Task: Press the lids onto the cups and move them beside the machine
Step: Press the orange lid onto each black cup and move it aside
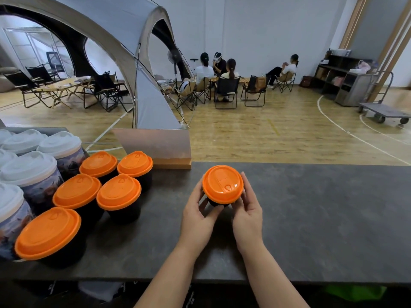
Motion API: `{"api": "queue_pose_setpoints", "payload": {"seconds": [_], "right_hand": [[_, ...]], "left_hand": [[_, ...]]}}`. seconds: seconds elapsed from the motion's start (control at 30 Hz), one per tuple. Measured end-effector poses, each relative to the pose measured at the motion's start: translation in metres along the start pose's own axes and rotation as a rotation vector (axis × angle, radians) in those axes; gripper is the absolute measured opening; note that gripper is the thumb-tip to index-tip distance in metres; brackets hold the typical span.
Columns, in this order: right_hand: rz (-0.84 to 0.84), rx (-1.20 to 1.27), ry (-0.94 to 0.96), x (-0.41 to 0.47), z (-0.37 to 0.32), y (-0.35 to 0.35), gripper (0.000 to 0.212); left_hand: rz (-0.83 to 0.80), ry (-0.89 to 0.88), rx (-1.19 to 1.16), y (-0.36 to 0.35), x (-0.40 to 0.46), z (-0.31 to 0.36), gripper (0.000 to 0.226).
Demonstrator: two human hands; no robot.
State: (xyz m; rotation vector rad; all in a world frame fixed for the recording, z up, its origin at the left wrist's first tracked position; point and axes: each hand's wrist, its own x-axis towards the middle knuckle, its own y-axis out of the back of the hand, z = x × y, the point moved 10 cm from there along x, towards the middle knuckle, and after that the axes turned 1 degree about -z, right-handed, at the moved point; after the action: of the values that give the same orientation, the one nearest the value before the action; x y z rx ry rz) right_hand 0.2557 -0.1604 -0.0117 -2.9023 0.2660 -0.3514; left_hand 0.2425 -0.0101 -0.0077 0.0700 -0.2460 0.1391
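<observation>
From my head camera, looking down, I have the black cup (215, 202) standing on the dark counter (311, 218) right in front of me, its orange lid (222, 183) already sitting on top. My left hand (201, 215) curls round the cup's left side with the thumb across the front wall, and my right hand (245, 210) cups the other side, its fingers reaching up along the lid's rim. To do this step well, I judge I should keep the cup steady on the counter and press evenly round the whole rim, not on one edge, so the lid snaps down level without squashing the wall. Then it should join the five lidded orange cups (119, 192) grouped well to my left, next to the taller white-lidded cups (29, 167). Some things I cannot make out: the lid covers nearly all of the cup, so I cannot tell whether it is fully seated or what is inside. My palms hide the far side of the rim. I see no clear machine; the silvery panel (155, 143) behind the cups may belong to it, but I cannot be sure. The leftmost white-lidded cups are cut off by the frame's edge.
</observation>
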Motion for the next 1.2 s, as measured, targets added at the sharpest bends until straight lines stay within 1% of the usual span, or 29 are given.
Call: {"api": "queue_pose_setpoints", "payload": {"seconds": [0.2,0.33,0.4,0.43,0.5,0.53,0.6,0.67,0.77,0.9,1.0,1.07,1.13,1.2], "right_hand": [[0.02,0.041,-0.057,0.005,0.011,0.001,0.054],[0.051,0.166,-0.128,0.004,0.013,0.003,0.037],[0.063,0.218,-0.16,0.001,0.012,0.004,0.039],[0.079,0.232,-0.169,-0.001,0.01,0.006,0.045],[0.089,0.195,-0.145,-0.005,0.001,0.013,0.058],[0.102,0.154,-0.116,-0.007,-0.007,0.019,0.061],[0.124,0.118,-0.082,-0.014,-0.02,0.034,0.055],[0.162,0.078,-0.027,-0.023,-0.033,0.057,0.048],[0.22,-0.002,0.031,-0.041,-0.058,0.103,0.045],[0.291,-0.04,0.063,-0.069,-0.089,0.191,0.05],[0.387,-0.072,0.081,-0.099,-0.117,0.286,0.06],[0.424,-0.123,0.074,-0.117,-0.135,0.333,0.058],[0.499,-0.153,0.084,-0.142,-0.158,0.4,0.056],[0.577,-0.184,0.101,-0.164,-0.183,0.46,0.05]], "left_hand": [[0.009,-0.025,0.011,0.0,0.002,0.002,0.077],[0.015,-0.096,0.068,-0.003,0.004,0.002,0.078],[-0.003,-0.162,0.099,-0.008,0.001,0.009,0.068],[-0.009,-0.178,0.091,-0.011,-0.001,0.012,0.062],[-0.029,-0.179,0.021,-0.018,-0.006,0.02,0.051],[-0.049,-0.167,-0.03,-0.024,-0.008,0.024,0.047],[-0.097,-0.141,-0.113,-0.042,-0.016,0.034,0.04],[-0.126,-0.087,-0.195,-0.064,-0.026,0.041,0.04],[-0.164,0.043,-0.313,-0.109,-0.049,0.048,0.04],[-0.269,0.072,-0.371,-0.192,-0.093,0.073,0.041],[-0.372,0.101,-0.397,-0.277,-0.143,0.086,0.039],[-0.43,0.107,-0.408,-0.322,-0.169,0.093,0.038],[-0.515,0.107,-0.425,-0.384,-0.206,0.109,0.037],[-0.587,0.117,-0.434,-0.44,-0.239,0.123,0.04]]}}
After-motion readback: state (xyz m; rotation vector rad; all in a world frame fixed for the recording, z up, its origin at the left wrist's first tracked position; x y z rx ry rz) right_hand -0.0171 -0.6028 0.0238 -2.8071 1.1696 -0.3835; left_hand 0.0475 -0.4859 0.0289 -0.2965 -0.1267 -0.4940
